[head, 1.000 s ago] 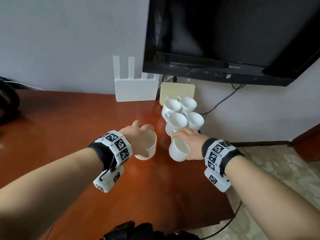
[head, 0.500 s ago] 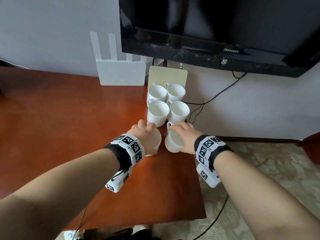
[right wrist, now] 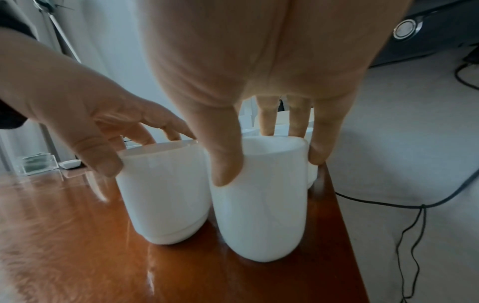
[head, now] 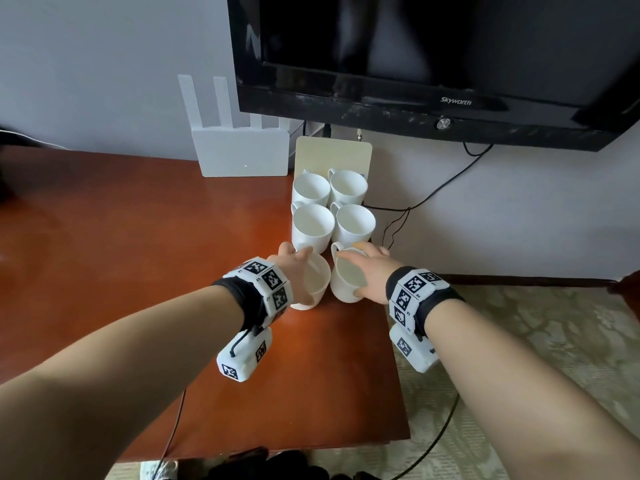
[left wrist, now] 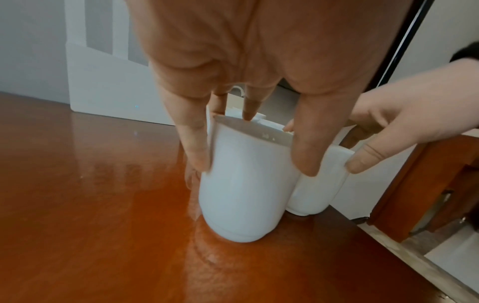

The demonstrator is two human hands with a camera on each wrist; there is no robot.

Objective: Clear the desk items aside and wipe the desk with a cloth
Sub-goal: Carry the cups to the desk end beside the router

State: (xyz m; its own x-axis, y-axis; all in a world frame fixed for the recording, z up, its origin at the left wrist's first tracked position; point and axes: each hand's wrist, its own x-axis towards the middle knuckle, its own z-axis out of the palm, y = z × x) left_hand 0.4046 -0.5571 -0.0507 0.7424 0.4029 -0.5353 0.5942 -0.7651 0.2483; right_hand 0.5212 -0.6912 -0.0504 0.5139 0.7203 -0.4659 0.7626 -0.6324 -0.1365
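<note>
On the red-brown desk (head: 138,271) two white mugs stand side by side near the right edge. From above, my left hand (head: 298,268) (left wrist: 252,162) grips the left mug (head: 313,284) (left wrist: 246,194) round its rim. In the same way my right hand (head: 367,268) (right wrist: 272,164) grips the right mug (head: 346,284) (right wrist: 261,205). Both mug bases look down on the wood, and the two mugs touch. Just behind them is a group of several white mugs (head: 313,226). No cloth is in view.
At the back wall a white router (head: 239,150) and a beige board (head: 332,154) stand upright under a black TV (head: 415,46). Cables (head: 398,220) hang past the desk's right edge (head: 398,358). Bare wood spreads to the left and front.
Both hands have carried their mugs toward the back right, up to the group of mugs, and closer together. The head view has shifted too.
</note>
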